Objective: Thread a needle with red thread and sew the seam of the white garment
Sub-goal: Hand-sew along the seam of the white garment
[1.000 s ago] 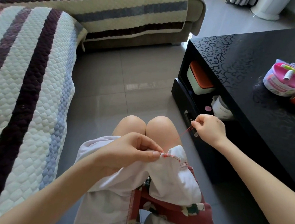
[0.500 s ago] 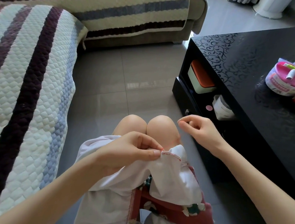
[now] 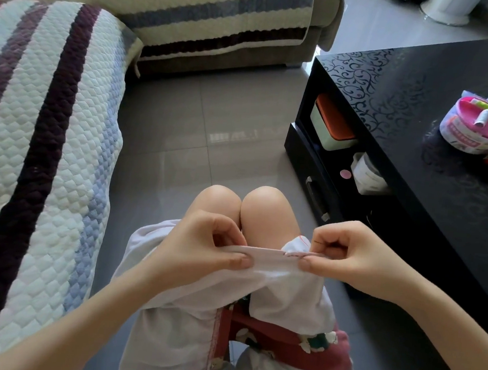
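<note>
The white garment (image 3: pixel 270 278) lies over my lap, its seam edge stretched flat between both hands just below my knees. My left hand (image 3: pixel 204 249) pinches the left end of the seam between thumb and fingers. My right hand (image 3: pixel 351 259) pinches the right end, where red stitches (image 3: pixel 292 254) run along the edge. A short loop of red thread (image 3: pixel 301 237) shows above the cloth beside my right fingers, and a thin dark needle (image 3: pixel 320 243) appears to lie between them.
A black glossy coffee table (image 3: pixel 419 117) stands on the right, with a pink sewing kit box (image 3: pixel 480 129) and a red item on top and containers on its open shelf. A striped quilted sofa (image 3: pixel 44 126) fills the left and back. Grey floor tiles lie between.
My right hand came down and left from beside the table to the seam and now pinches the cloth. The seam went from bunched to stretched flat. My left hand kept its hold.
</note>
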